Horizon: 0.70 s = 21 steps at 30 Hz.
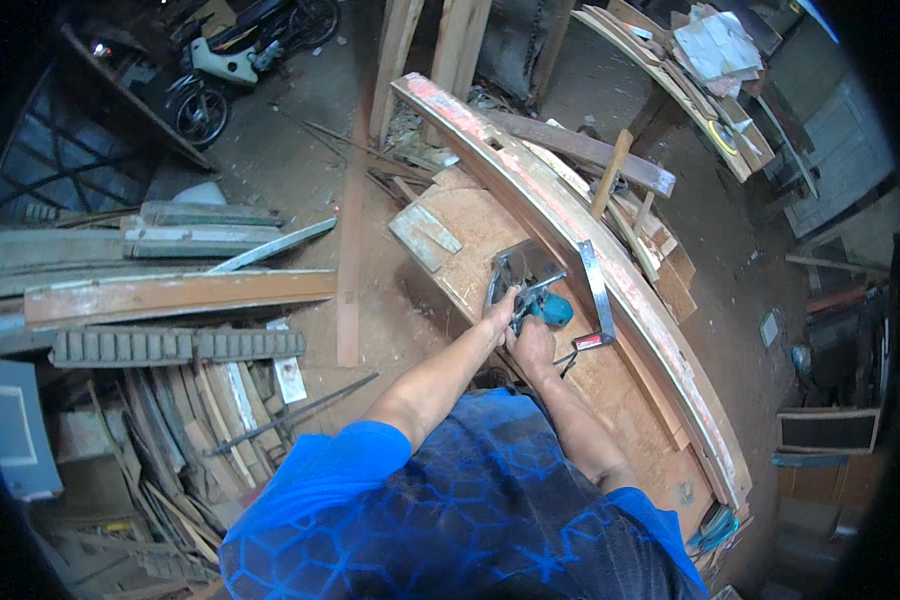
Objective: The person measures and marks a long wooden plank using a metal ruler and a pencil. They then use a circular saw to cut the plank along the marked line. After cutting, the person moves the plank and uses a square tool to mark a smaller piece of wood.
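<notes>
A teal circular saw (552, 311) with a grey metal guard and base plate (516, 268) rests on the dusty wooden bench (475, 215). My left hand (501, 314) is closed on the front of the saw, its fingers partly hidden by the tool. Close beside it, my right hand (532, 347) wraps around the saw's rear handle. Just right of the saw, an L-shaped metal square (595, 280) leans on a long painted beam (560, 205) with worn pinkish-white paint. The blade's contact with any wood cannot be made out.
A wooden mallet-like handle (612, 172) and offcuts lie beyond the beam. A notched wood piece (425, 235) sits at the bench's left end. Stacked planks (180, 300) fill the left side. A motorbike (232, 60) stands at the far left, and another cluttered bench (660, 75) at the far right.
</notes>
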### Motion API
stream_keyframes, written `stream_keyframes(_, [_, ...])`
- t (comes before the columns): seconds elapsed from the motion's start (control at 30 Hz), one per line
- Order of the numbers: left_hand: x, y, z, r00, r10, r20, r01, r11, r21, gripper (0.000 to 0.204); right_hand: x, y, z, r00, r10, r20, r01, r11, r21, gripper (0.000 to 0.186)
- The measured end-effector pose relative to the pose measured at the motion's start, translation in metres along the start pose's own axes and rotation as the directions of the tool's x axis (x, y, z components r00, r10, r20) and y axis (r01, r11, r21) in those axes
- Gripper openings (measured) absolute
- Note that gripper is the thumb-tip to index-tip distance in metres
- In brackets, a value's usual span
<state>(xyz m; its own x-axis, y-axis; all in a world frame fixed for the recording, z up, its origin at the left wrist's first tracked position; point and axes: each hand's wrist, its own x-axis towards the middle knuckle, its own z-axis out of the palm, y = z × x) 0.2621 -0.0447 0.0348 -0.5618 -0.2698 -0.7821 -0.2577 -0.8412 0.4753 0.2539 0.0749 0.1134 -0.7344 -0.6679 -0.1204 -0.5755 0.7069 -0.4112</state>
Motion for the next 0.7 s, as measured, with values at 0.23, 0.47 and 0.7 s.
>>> stream_keyframes(0.23, [-0.002,0.000,0.001,0.995,0.007,-0.103,0.004,0.994,0.110,0.055,-0.002,-0.005,0.012,0.999,0.005,-0.049,-0.006,1.000,-0.027,0.033])
stream_keyframes(0.47, [0.016,-0.007,-0.013,1.000,-0.028,-0.009,0.029,0.987,0.161,0.056,-0.005,-0.004,0.020,0.994,0.074,-0.075,-0.074,0.997,0.004,0.036])
stream_keyframes(0.7, [0.017,-0.007,-0.022,0.995,-0.049,-0.086,0.070,0.964,0.258,0.045,-0.002,-0.009,0.032,0.948,0.318,0.018,-0.310,0.910,0.277,0.051])
